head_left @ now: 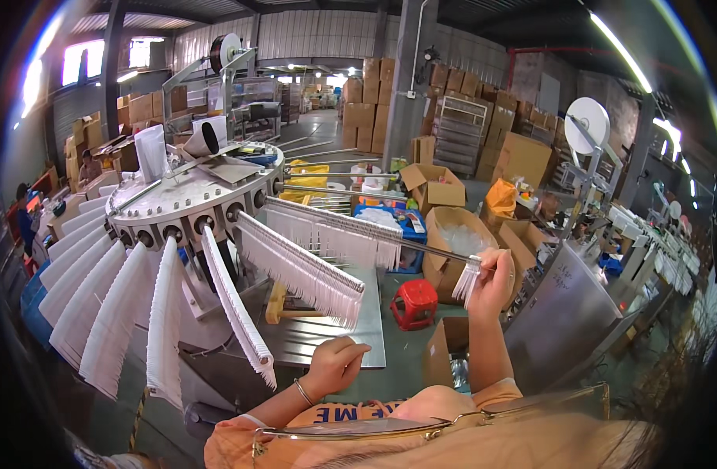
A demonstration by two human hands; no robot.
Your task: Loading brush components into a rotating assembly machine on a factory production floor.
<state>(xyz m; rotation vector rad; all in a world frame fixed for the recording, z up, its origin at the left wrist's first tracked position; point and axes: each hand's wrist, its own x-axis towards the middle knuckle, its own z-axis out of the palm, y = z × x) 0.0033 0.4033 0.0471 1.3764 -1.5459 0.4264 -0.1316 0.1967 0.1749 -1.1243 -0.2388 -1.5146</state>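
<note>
My right hand (491, 277) is raised and closed at the outer end of a long metal rod (437, 251), pinching a small bunch of thin white strips (467, 278). A longer row of white strips (335, 231) hangs along the same rod, closer to the round metal hub (186, 187). My left hand (339, 365) is held lower, in front of the metal table (358, 332), with fingers curled; whatever is inside them, if anything, is hidden. The nearest loaded rod to it carries a dense white row (308, 275). More white-covered rods (164, 328) fan out around the hub's left side.
A red plastic stool (414, 305) stands on the floor beyond my hands. Open cardboard boxes (450, 238) and a blue crate (409, 227) crowd the area behind. A grey metal panel (566, 313) stands at the right. Bare rods (343, 191) stick out at the hub's far side.
</note>
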